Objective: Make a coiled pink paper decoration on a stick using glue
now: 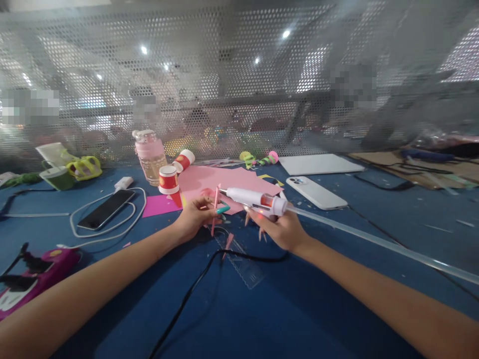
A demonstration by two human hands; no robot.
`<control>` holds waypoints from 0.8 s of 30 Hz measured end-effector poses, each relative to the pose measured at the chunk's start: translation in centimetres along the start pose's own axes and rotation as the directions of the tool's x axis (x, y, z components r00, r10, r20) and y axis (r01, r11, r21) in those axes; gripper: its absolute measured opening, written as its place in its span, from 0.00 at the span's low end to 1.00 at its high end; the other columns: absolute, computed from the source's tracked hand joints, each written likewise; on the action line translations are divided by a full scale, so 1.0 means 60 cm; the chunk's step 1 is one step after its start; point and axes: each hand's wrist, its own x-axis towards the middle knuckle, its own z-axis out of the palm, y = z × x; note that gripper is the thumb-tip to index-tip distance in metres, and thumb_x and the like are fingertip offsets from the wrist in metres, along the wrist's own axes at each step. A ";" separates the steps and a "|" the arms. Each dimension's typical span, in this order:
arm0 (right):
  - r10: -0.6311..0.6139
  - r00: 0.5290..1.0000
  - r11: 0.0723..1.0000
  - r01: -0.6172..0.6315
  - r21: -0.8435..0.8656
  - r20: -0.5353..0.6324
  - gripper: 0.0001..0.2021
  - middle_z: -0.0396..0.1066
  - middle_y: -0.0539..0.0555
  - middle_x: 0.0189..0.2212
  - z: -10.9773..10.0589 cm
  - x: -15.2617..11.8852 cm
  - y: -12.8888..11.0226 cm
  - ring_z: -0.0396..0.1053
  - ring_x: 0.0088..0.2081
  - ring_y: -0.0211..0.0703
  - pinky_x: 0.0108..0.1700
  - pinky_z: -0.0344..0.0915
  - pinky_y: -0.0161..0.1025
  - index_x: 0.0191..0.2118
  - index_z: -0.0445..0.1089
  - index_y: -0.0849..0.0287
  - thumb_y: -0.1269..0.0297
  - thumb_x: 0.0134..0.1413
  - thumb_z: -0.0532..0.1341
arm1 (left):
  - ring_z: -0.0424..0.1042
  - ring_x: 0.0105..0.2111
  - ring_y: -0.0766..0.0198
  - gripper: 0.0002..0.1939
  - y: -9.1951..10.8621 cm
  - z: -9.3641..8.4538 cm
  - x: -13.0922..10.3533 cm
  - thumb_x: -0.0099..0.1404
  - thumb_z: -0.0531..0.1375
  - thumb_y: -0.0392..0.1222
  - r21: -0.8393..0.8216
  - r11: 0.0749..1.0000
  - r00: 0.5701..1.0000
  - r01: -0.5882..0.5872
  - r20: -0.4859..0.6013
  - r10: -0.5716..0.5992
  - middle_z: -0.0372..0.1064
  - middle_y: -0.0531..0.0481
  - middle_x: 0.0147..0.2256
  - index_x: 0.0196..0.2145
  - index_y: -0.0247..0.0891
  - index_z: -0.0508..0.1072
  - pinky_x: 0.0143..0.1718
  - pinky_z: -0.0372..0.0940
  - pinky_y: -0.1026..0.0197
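My left hand point(194, 218) pinches a narrow pink paper strip point(216, 209), held upright between thumb and fingers. In my right hand point(286, 229) is a white hot glue gun point(247, 197), its metal nozzle touching or almost touching the strip near its top. A long clear glue stick point(374, 237) sticks out of the gun's back end toward the right. Beyond both hands lie pink paper sheets point(228, 179). Under them on the blue table point(299, 309) rests a clear ruler point(245, 267), with a pink paper scrap point(228, 243) at its upper end.
A black cable point(194, 284) crosses the table in front. Left are a black phone point(107, 209) with a white cable, a purple power strip point(52, 269), a pink bottle point(149, 157) and red-white paper cups point(169, 179). A white phone point(316, 192) lies right; a perforated metal screen point(232, 89) stands behind.
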 end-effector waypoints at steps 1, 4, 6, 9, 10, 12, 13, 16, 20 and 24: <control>-0.009 1.000 1.000 0.009 -0.018 0.008 0.07 0.56 0.45 0.12 0.000 0.000 0.002 0.56 0.16 0.34 0.17 0.55 0.33 0.22 0.63 0.57 0.63 0.47 0.59 | 0.70 0.19 0.70 0.12 0.000 0.000 0.000 0.40 0.68 0.31 -0.001 1.000 1.000 0.000 -0.003 0.000 0.69 0.55 0.21 0.22 0.32 0.68 0.25 0.70 0.65; -0.028 0.999 0.999 0.029 -0.045 0.025 0.07 0.56 0.45 0.13 0.001 0.000 0.006 0.56 0.16 0.34 0.18 0.56 0.34 0.23 0.63 0.57 0.62 0.48 0.57 | 0.70 0.18 0.71 0.14 0.001 0.001 0.000 0.38 0.69 0.32 -0.004 1.000 1.000 0.004 -0.017 -0.004 0.68 0.56 0.20 0.22 0.32 0.68 0.24 0.70 0.65; -0.030 0.999 0.998 0.032 -0.053 0.034 0.08 0.57 0.45 0.14 0.002 0.000 0.007 0.56 0.16 0.34 0.19 0.56 0.34 0.23 0.62 0.57 0.62 0.49 0.57 | 0.70 0.19 0.71 0.15 0.001 0.001 0.000 0.37 0.70 0.32 -0.005 1.000 1.000 0.009 -0.020 -0.009 0.68 0.56 0.19 0.21 0.32 0.67 0.24 0.71 0.65; -0.026 0.998 0.997 0.029 -0.065 0.051 0.08 0.57 0.45 0.13 0.001 0.000 0.004 0.58 0.16 0.34 0.20 0.57 0.34 0.23 0.61 0.57 0.62 0.49 0.57 | 0.70 0.18 0.70 0.16 0.002 0.001 -0.001 0.37 0.70 0.33 0.001 1.000 1.000 0.009 -0.016 -0.009 0.69 0.55 0.20 0.22 0.31 0.67 0.24 0.71 0.65; -0.023 0.998 0.997 0.026 -0.070 0.056 0.08 0.57 0.45 0.13 0.001 0.000 0.004 0.58 0.16 0.34 0.20 0.58 0.35 0.23 0.61 0.57 0.62 0.49 0.57 | 0.70 0.19 0.70 0.16 0.002 0.001 -0.001 0.37 0.70 0.33 0.003 1.000 1.000 0.010 -0.014 -0.010 0.69 0.55 0.20 0.23 0.31 0.68 0.24 0.71 0.65; -0.019 0.998 0.996 0.024 -0.084 0.060 0.08 0.58 0.45 0.13 0.000 0.000 0.002 0.59 0.15 0.34 0.21 0.58 0.35 0.23 0.61 0.57 0.62 0.50 0.56 | 0.71 0.19 0.70 0.16 0.002 0.001 -0.001 0.37 0.70 0.34 0.005 1.000 1.000 0.011 -0.011 -0.011 0.70 0.55 0.20 0.23 0.31 0.68 0.24 0.71 0.66; -0.021 0.998 0.995 0.027 -0.092 0.061 0.08 0.58 0.45 0.13 0.000 0.000 0.002 0.59 0.15 0.35 0.21 0.58 0.35 0.23 0.61 0.57 0.62 0.50 0.56 | 0.71 0.19 0.70 0.16 0.002 0.001 0.000 0.36 0.70 0.34 0.003 1.000 1.000 0.011 -0.010 -0.011 0.70 0.55 0.20 0.23 0.31 0.68 0.24 0.71 0.66; -0.053 0.997 0.990 0.059 -0.129 0.048 0.08 0.60 0.46 0.14 -0.001 0.002 0.002 0.59 0.17 0.35 0.22 0.58 0.35 0.23 0.61 0.57 0.62 0.49 0.56 | 0.70 0.19 0.70 0.17 0.000 0.000 0.000 0.35 0.71 0.35 0.002 1.000 1.000 0.009 -0.010 -0.009 0.69 0.56 0.20 0.22 0.32 0.67 0.24 0.71 0.66; -0.106 0.993 0.980 0.113 -0.163 0.050 0.09 0.61 0.47 0.15 0.000 0.004 0.002 0.59 0.18 0.35 0.23 0.58 0.35 0.23 0.61 0.58 0.62 0.50 0.56 | 0.70 0.19 0.70 0.18 -0.001 -0.001 0.001 0.35 0.71 0.36 0.015 1.000 1.000 -0.003 -0.011 0.003 0.69 0.55 0.20 0.22 0.31 0.67 0.24 0.71 0.66; -0.074 0.993 0.984 0.087 -0.155 0.090 0.10 0.60 0.47 0.14 -0.001 0.005 0.000 0.60 0.17 0.36 0.24 0.59 0.36 0.23 0.62 0.58 0.61 0.51 0.55 | 0.70 0.19 0.71 0.18 -0.003 -0.002 0.002 0.35 0.71 0.36 0.018 1.000 1.000 -0.013 -0.008 0.013 0.69 0.56 0.20 0.22 0.31 0.66 0.24 0.71 0.66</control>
